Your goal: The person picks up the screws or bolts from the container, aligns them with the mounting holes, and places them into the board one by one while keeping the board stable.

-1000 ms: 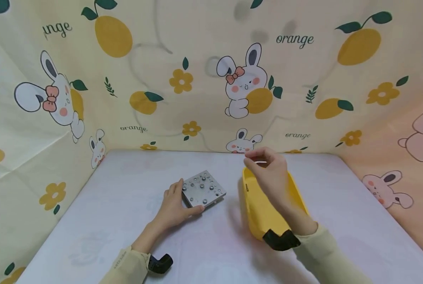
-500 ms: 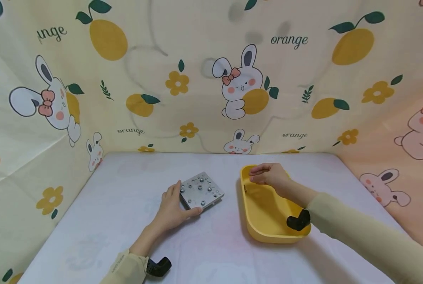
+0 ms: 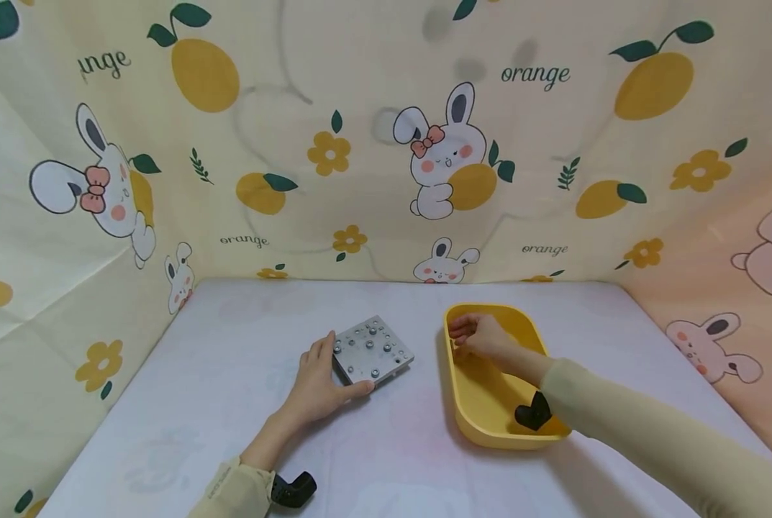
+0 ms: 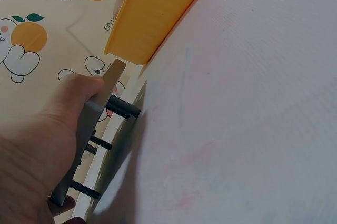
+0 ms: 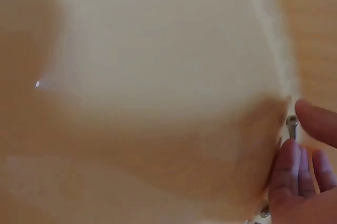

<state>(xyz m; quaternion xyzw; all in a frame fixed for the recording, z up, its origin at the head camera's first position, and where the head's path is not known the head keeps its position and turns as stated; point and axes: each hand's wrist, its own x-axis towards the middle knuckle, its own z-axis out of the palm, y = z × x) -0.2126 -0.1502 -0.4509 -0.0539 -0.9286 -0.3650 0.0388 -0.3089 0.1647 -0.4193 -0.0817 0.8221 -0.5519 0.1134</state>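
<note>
Metal plate (image 3: 374,354): grey, flat, bolt-studded.

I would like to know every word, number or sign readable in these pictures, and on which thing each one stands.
"orange": on the patterned cloth, upper right, lower left and lower right in the head view.
"nge": same cloth, upper left, the word's beginning distorted.
"nge" and "ora": same cloth, cut-off pieces in the left wrist view.
Left sleeve: small lettering, not readable.
Metal plate and yellow tray: no text seen.
</note>
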